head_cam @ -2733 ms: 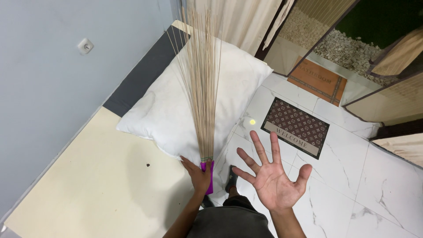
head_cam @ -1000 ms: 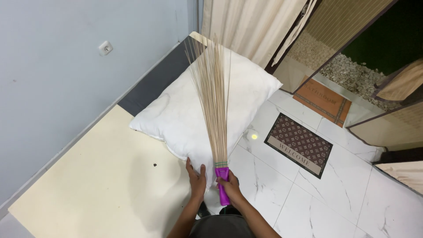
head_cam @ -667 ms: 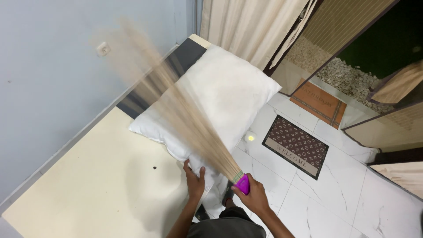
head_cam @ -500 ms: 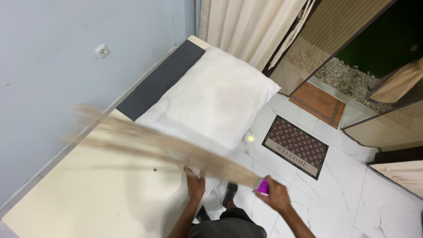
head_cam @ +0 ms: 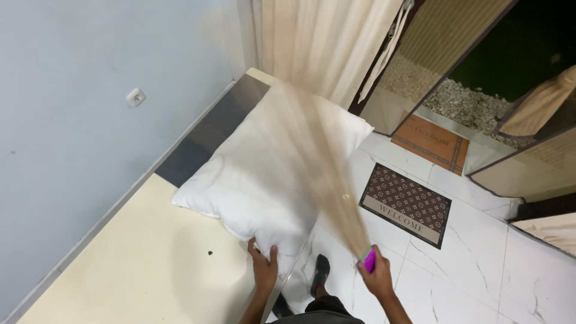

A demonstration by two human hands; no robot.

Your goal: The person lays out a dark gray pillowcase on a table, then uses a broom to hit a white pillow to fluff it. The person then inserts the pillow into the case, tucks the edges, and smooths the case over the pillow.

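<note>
- The right hand (head_cam: 377, 277) is wrapped tight around the purple handle of a stick broom (head_cam: 324, 174), whose blurred bristles fan over the white pillow (head_cam: 264, 174).
- The left hand (head_cam: 264, 266) presses on the pillow's near corner, fingers curled on the fabric.
- The pillow lies on a cream mattress (head_cam: 138, 264) beside the grey wall (head_cam: 78, 90).
- A patterned doormat (head_cam: 407, 204) lies on the marble floor (head_cam: 480, 270), with curtains (head_cam: 324, 42) behind.

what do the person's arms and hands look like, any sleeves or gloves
Both hands, left hand and right hand, are bare: no gloves, and no rings or watch that can be made out. The forearms are bare too, with no sleeves in view.
</note>
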